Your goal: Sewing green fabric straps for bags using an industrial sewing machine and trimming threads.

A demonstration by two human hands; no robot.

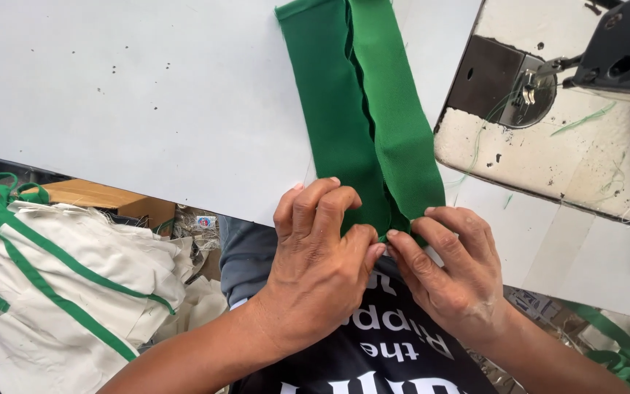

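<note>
White table (147,109) — sewing machine (548,109) beside green strip (362,109)

sewing workshop: industrial sewing machine (548,95) on white worktable (147,109), heap of cream green-trimmed pieces (60,292) beside.

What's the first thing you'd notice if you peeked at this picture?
The bright green fabric strip lying on the pale table, its near end pinched by the left hand and the right hand. A worn sewing machine sits at right, cream cloth with green trim at left.
</note>
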